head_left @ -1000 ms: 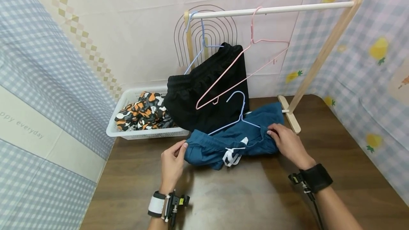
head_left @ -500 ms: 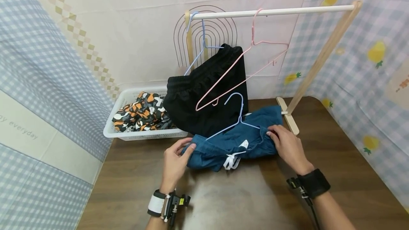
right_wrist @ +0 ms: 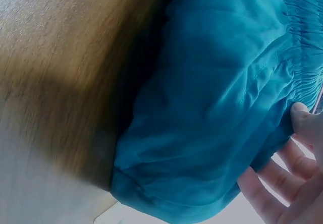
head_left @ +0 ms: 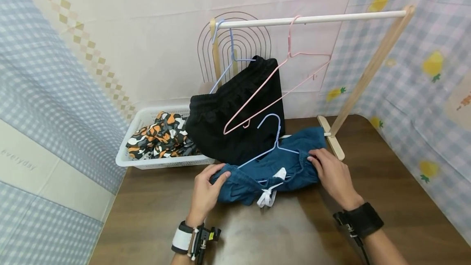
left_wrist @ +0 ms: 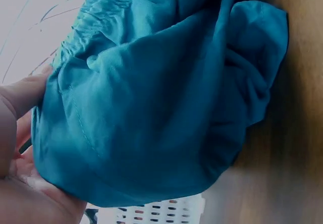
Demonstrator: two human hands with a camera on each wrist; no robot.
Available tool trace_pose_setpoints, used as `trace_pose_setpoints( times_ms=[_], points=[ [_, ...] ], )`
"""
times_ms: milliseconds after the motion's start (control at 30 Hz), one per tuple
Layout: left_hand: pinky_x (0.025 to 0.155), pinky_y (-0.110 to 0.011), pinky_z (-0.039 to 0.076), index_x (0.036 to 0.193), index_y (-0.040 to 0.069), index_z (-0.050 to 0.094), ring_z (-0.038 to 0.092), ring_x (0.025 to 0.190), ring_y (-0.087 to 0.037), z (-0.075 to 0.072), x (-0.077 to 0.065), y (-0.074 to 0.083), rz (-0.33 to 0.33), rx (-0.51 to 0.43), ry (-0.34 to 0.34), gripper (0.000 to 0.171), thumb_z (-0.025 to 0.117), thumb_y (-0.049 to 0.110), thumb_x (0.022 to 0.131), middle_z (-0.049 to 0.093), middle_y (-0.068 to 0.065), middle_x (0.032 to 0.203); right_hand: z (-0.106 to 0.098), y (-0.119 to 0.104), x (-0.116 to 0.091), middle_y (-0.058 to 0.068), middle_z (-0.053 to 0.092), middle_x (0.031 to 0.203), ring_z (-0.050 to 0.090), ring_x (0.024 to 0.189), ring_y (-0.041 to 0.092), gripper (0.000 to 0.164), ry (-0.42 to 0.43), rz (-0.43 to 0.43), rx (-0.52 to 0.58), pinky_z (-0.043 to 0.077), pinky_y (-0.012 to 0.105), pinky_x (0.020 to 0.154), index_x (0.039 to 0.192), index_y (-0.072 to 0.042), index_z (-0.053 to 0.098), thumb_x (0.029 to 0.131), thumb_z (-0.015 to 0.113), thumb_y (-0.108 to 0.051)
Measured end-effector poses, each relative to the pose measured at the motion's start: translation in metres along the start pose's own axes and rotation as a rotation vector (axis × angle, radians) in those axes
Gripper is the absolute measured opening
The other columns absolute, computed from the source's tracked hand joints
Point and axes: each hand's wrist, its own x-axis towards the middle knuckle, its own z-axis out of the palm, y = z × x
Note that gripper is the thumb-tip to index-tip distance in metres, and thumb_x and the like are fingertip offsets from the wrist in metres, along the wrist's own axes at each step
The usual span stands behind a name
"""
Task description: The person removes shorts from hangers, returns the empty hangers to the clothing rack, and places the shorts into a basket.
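Note:
Blue shorts (head_left: 239, 189) with a gathered waistband and a white drawstring bow (head_left: 266, 197) are held between my hands above the table. A light blue hanger (head_left: 277, 134) sits in the waist opening, its hook standing up and its lower part inside the cloth. At the left end of the waistband, my left hand (head_left: 207, 189) holds the cloth between thumb and fingers. My right hand (head_left: 334, 175) pinches the waistband's right end, near the hanger's right arm. In the right wrist view, the thumb lies on the gathered blue waistband (right_wrist: 305, 47) with the fingers behind.
A white rail (head_left: 349, 18) on wooden posts carries a pink hanger (head_left: 289, 44) and a blue hanger (head_left: 232, 52) with black shorts (head_left: 235, 122). Left of them stands a white basket (head_left: 126, 156) with camouflage-patterned cloth (head_left: 165, 134). The rack's wooden foot (head_left: 333, 142) lies close behind my right hand.
My left hand has shifted slightly right and taken a fuller hold, its thumb now over the waistband. The waist opening shows more of the hanger inside. My right hand keeps its grip.

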Motion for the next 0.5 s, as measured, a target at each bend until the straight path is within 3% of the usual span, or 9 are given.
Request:
trace_pose_setpoints(
  times_ms=[200,500],
  points=[
    [0.097,-0.051,0.057,0.119,-0.001,0.077,0.073,0.108,-0.027,-0.0004,0.0020,0.0004,0.119,0.074,0.031,0.024,0.077,0.006,0.097,0.076,-0.011,0.115,0.0013,-0.0019,0.0003,0.011,0.071,0.105,0.070,0.094,0.031,0.015,0.019,-0.020,-0.001,0.059,0.056,0.075,0.115,-0.005,0.071,0.100,0.072,-0.007],
    [0.088,-0.047,0.060,0.124,0.000,0.062,0.069,0.098,-0.022,0.0026,0.0025,0.0010,0.144,0.189,-0.041,0.018,0.062,0.006,0.106,0.071,-0.012,0.110,0.0010,-0.0019,0.0002,0.010,0.070,0.107,0.069,0.094,0.027,0.017,-0.001,-0.024,0.021,0.058,0.054,0.077,0.116,-0.005,0.070,0.099,0.072,-0.005]
  ],
)
